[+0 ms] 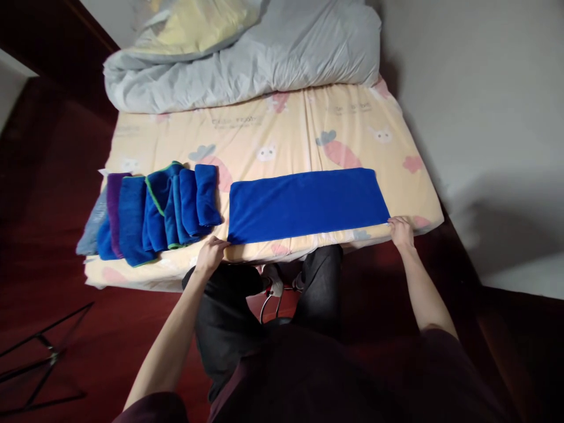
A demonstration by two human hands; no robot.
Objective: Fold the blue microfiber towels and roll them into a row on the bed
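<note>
A blue towel [304,205] lies flat as a long strip across the near part of the bed. Its near left corner is pinched in my left hand [212,254]. At the near right corner, my right hand [400,232] grips the cloth between thumb and fingers. Left of the strip, close to my left hand, several folded towels [132,217] lie side by side, overlapping. Most of these are blue, one is purple, and a few have green edging.
A patterned sheet [273,129] covers the mattress. A rolled grey quilt [308,53] lies along the far side. On the right stands a pale wall [493,117]. Thin black metal legs [48,352] stand on the dark red floor [123,329] at lower left.
</note>
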